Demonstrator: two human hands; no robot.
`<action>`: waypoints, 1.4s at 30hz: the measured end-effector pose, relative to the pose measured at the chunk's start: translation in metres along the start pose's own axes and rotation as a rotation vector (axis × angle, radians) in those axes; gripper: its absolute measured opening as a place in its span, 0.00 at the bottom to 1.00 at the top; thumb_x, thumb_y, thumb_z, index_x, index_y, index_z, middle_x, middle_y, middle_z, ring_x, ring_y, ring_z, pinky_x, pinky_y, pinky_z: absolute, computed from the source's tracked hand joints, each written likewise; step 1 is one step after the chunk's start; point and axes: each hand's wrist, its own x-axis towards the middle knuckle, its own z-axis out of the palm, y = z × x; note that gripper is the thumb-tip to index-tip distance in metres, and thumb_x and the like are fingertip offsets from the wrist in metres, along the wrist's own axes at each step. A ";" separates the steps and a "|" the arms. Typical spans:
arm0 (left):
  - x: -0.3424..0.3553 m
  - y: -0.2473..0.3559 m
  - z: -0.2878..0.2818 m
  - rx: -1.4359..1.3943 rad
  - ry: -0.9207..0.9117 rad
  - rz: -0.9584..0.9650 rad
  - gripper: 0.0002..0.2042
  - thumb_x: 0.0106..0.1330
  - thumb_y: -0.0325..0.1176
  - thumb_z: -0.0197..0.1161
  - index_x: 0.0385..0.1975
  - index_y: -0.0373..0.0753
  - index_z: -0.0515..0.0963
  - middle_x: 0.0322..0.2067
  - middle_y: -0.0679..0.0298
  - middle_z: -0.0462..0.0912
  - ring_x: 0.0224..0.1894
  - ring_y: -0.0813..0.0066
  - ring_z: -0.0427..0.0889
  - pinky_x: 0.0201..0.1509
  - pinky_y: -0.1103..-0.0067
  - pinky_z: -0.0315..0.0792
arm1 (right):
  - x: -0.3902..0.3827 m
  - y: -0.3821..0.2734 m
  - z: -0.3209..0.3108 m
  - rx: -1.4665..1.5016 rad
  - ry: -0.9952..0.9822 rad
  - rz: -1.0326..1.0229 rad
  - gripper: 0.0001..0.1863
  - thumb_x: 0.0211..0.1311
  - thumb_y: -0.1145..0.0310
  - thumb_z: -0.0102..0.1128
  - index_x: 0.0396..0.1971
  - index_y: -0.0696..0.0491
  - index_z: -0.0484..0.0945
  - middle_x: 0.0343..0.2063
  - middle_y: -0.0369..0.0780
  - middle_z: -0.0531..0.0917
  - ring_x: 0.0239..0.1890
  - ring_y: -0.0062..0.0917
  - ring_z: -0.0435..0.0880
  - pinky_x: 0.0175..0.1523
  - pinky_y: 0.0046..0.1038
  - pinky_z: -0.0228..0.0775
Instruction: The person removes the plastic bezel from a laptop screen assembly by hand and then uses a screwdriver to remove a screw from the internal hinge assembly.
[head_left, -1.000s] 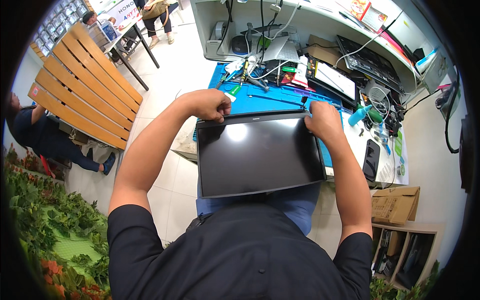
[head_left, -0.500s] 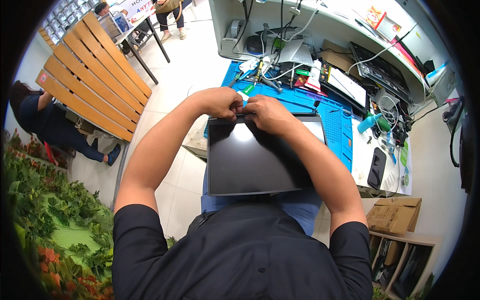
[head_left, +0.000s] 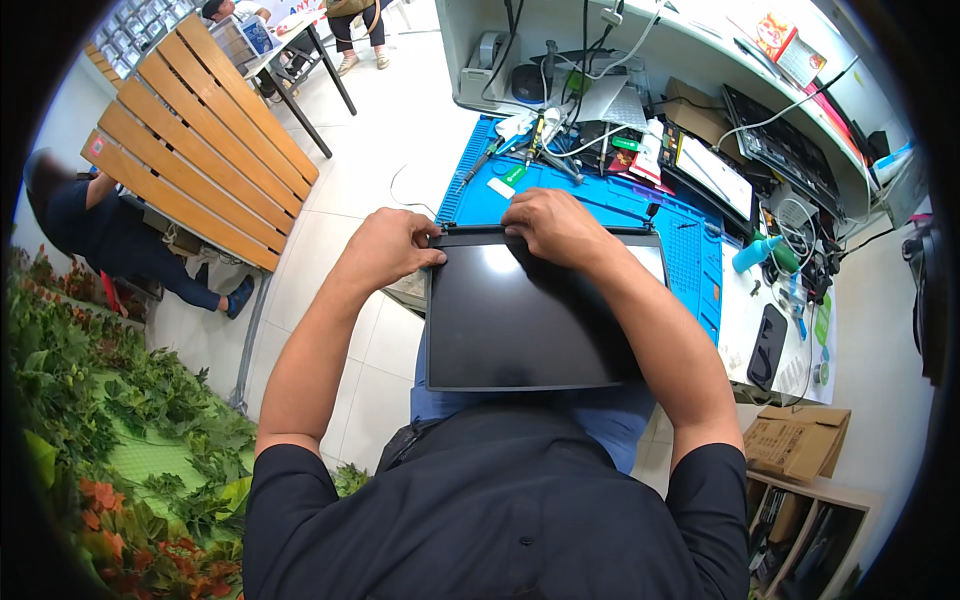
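Observation:
A dark, glossy laptop screen [head_left: 530,320] leans across my thighs, its far long edge resting at the blue work mat [head_left: 480,205]. At the screen's far left corner, my left hand [head_left: 388,248] pinches the frame between thumb and fingers. My right hand [head_left: 553,228] grips the same far edge near its middle, fingers bent over the thin black strip there. What lies beneath those fingertips is hidden. Just beyond the right hand, a small white-and-green piece [head_left: 508,182] lies on the mat.
Tweezers, screwdrivers and cables [head_left: 545,150] clutter the mat's far side. To the right are a light-blue bottle [head_left: 755,253], a black phone [head_left: 767,346] and an opened laptop part [head_left: 712,172]. A cardboard box [head_left: 798,440] sits on a low shelf. A person [head_left: 110,235] sits left behind a slatted wooden panel [head_left: 205,140].
My left hand has moved left along the screen's far edge to its corner, away from my right hand. My right hand stays near the middle of that edge. The view has shifted slightly.

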 end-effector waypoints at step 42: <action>0.017 -0.039 0.014 0.075 0.052 0.386 0.09 0.63 0.33 0.71 0.37 0.35 0.85 0.32 0.56 0.90 0.33 0.62 0.91 0.43 0.72 0.84 | 0.047 -0.032 0.028 -0.285 -0.091 -0.280 0.21 0.66 0.53 0.70 0.27 0.59 0.88 0.34 0.47 0.88 0.43 0.43 0.90 0.48 0.43 0.84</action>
